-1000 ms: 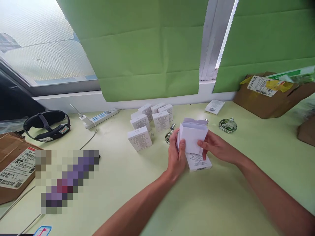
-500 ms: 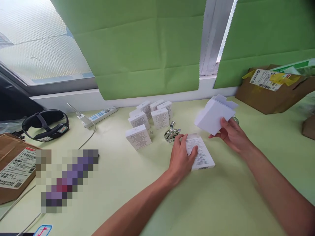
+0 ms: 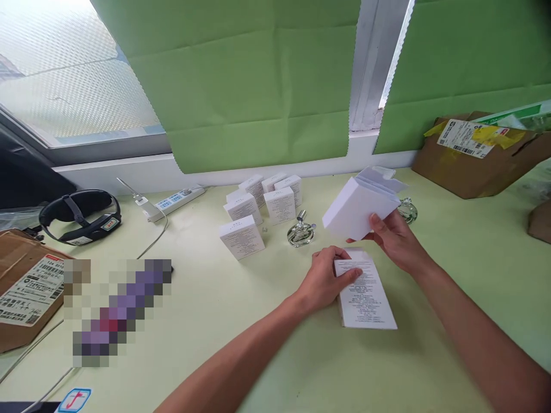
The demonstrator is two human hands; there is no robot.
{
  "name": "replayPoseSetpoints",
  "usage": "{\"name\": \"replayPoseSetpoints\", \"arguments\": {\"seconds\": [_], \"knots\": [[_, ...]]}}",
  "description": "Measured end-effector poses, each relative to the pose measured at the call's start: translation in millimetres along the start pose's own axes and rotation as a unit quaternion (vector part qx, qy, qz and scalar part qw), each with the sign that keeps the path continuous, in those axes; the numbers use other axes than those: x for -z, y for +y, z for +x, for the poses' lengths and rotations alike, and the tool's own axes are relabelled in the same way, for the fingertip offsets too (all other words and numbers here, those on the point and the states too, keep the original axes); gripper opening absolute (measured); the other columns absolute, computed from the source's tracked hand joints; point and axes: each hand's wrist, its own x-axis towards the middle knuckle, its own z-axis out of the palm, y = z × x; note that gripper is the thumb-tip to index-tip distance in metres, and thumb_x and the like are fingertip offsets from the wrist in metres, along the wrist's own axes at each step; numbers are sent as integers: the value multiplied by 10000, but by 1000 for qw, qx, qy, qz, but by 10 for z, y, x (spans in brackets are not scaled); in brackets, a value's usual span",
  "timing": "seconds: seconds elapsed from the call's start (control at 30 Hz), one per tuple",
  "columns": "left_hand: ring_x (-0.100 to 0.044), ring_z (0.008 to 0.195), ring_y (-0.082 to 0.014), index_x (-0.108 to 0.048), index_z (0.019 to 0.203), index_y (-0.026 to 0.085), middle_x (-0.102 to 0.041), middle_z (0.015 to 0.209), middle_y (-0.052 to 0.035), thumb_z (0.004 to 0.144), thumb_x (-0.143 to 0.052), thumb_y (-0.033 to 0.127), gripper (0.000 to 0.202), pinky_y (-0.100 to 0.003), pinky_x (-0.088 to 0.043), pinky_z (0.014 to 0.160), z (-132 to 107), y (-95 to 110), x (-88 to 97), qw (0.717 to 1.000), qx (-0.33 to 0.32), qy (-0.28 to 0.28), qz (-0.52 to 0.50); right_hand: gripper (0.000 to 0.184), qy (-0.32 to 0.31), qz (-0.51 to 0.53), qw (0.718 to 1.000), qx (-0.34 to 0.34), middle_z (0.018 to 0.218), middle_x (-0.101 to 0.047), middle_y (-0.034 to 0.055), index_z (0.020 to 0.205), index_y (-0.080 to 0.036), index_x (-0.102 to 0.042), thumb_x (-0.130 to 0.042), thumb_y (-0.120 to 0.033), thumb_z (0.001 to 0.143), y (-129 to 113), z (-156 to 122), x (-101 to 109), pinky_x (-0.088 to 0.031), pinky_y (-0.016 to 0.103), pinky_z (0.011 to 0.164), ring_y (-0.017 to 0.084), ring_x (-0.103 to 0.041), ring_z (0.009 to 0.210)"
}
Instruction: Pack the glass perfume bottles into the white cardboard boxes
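Observation:
My right hand [image 3: 394,238] is closed on a plain white cardboard insert [image 3: 359,206] and holds it tilted above the pale green table [image 3: 451,298]. My left hand [image 3: 325,278] grips the upper left corner of a flat white printed box [image 3: 365,295] that lies on the table close to me. A small round glass bottle [image 3: 301,232] with a metal cap stands just beyond my left hand. A second glass bottle [image 3: 407,210] sits behind the insert, partly hidden by it.
Several small white boxes [image 3: 262,209] stand grouped at the back centre. A power strip [image 3: 172,202] and a black headband device [image 3: 80,217] lie at the left. Cardboard boxes sit at far left [image 3: 21,287] and back right [image 3: 477,155]. Green paper covers the window.
My hands parted: the right lifted the white insert up and to the right, then lowered it a little. The left pulled the printed box toward me.

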Motion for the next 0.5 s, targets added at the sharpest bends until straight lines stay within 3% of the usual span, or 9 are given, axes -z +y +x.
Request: {"name": "replayPoseSetpoints", "arguments": {"seconds": [0.07,0.17,0.3,0.37,0.5], "knots": [[-553,1113,-242,-576,976,222,-656,1078,-48,852,-691,411,253,-387,-453,936,-1,35,15,999,-34,32,12,308,-5,-48,999,9,1199,-647,11,1181,-347,-570,-622,-475,907,-16,-33,-17,-638,379,720,222,-665,992],[-562,1084,-225,-593,927,232,-671,1070,-30,846,-721,364,201,-424,-402,1007,15,92,72,981,-157,98,58,351,28,-100,991,79,1176,-670,31,1211,-332,-577,-646,-463,894,-73,-73,-38,-604,386,831,228,-648,1050],[-554,1056,-229,-631,936,247,-650,1044,-57,874,-699,347,136,-408,-449,936,42,87,144,914,-318,207,147,354,81,-114,978,154,1170,-687,24,1220,-380,-599,-668,-441,879,-172,-105,-49,-591,362,839,215,-657,1013],[-545,1058,-234,-648,942,259,-628,1018,-61,878,-695,341,114,-403,-464,918,47,44,156,888,-342,251,180,359,96,-115,974,173,1188,-684,28,1208,-380,-616,-687,-441,861,-207,-116,-47,-592,360,823,220,-659,1009],[-505,1132,-246,-664,955,274,-556,1103,-65,854,-723,311,122,-421,-442,987,40,-32,143,868,-345,288,209,342,83,-111,972,190,1195,-685,53,1178,-327,-645,-696,-426,854,-242,-128,-39,-578,368,870,238,-638,1094]]}}
